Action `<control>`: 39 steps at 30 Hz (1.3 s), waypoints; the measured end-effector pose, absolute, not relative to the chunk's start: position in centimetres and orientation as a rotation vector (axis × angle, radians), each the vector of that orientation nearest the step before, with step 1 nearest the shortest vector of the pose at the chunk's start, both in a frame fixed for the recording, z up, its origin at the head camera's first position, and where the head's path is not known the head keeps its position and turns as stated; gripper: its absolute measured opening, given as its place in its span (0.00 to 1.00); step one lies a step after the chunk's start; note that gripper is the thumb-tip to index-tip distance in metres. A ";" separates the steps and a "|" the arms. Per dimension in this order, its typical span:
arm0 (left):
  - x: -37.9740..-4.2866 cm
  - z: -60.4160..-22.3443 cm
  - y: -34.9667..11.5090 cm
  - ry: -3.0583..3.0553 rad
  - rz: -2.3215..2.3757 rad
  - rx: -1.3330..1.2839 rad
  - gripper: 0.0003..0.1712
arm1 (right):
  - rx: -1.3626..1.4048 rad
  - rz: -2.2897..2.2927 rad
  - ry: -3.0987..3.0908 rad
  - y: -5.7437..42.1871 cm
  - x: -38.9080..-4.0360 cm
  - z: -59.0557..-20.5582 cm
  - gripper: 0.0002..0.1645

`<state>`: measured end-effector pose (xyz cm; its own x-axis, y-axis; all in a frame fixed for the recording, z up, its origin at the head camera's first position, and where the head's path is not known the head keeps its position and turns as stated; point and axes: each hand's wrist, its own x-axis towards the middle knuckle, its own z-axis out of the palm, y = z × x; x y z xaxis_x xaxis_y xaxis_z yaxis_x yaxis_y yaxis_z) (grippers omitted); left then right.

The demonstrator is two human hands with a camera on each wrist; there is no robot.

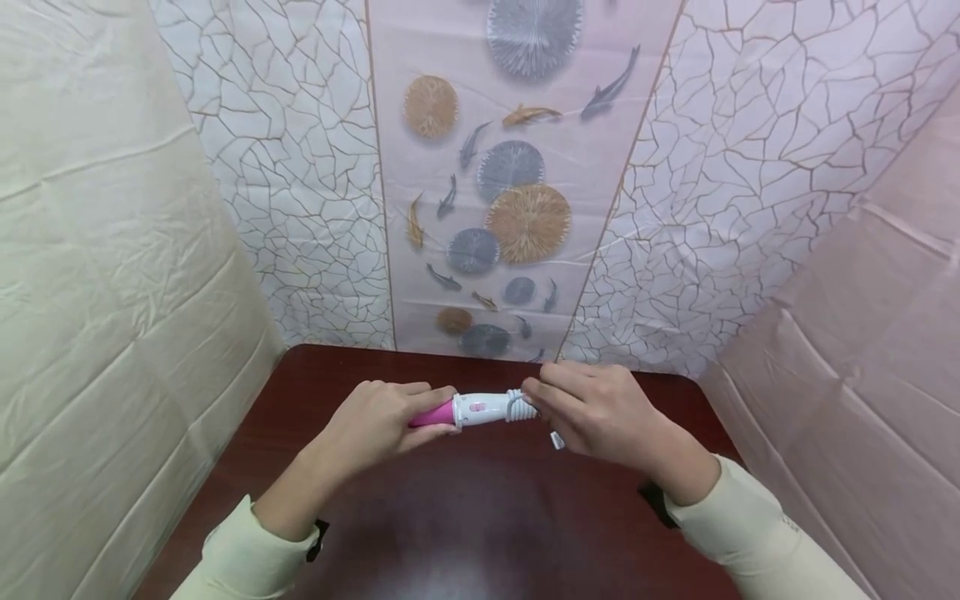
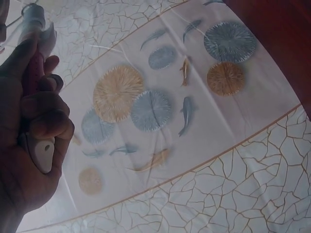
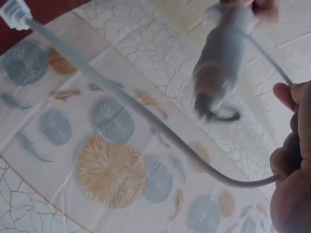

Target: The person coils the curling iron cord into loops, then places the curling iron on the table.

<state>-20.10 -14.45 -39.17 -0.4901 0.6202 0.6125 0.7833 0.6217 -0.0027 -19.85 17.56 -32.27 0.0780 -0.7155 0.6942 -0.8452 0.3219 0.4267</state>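
My left hand (image 1: 386, 414) grips the pink part of a pink-and-white corded appliance (image 1: 483, 408), held level over the table. Its white section carries a small pink switch, and turns of cord are wound about its right end. Out of the palm in the left wrist view pokes a white tip (image 2: 44, 153) with a small hole. My right hand (image 1: 596, 408) holds the grey-white cord (image 3: 160, 128) at the wound end. In the right wrist view that cord runs through the curled fingers to a white plug (image 3: 17, 14), which dangles below the hand in the head view.
A dark red-brown table (image 1: 480, 508) with a glossy top lies under both hands. Behind it hangs a patterned cloth (image 1: 517, 167) with fish and round motifs. Pale creased sheets (image 1: 112, 250) stand at the left and right sides.
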 end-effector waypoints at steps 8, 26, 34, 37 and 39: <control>-19.7 -38.9 -14.5 -2.238 -0.392 -1.169 0.25 | 1.416 0.200 -1.706 18.1 -22.2 -32.2 0.18; -18.8 -37.7 -14.2 -2.181 -0.338 -1.203 0.26 | 1.361 0.611 -1.955 20.0 -26.3 -36.1 0.22; -18.6 -37.5 -14.1 -2.143 -0.331 -1.201 0.24 | 1.295 0.851 -2.051 21.3 -28.2 -37.4 0.16; -18.6 -37.5 -14.0 -2.141 -0.327 -1.198 0.23 | 1.267 0.846 -2.075 21.6 -28.8 -37.9 0.14; -18.5 -37.5 -14.0 -2.146 -0.321 -1.193 0.24 | 1.246 0.832 -2.095 21.8 -29.0 -38.4 0.10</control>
<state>-18.55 -14.01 -37.46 -0.3721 0.6660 0.6465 0.8261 0.5552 -0.0965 -29.04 21.84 -38.36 -0.4125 -0.5527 0.7241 -0.8989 0.3759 -0.2250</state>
